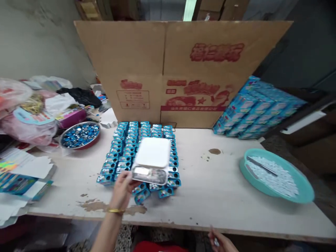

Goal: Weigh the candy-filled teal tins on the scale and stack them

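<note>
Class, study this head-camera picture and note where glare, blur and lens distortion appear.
Head view: glare whitens the scale's metal tray; the right hand looks soft with blur at the bottom edge; the cardboard sheet splays outward toward the top, likely wide-angle distortion.

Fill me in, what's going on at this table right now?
A person's left hand holds a white scale with a metal tray, tilted, over rows of small blue boxes on the table. Their right hand is at the table's front edge, pinching something small and silvery. A teal basin of white pieces sits to the right, and a steel bowl of blue pieces to the left.
</note>
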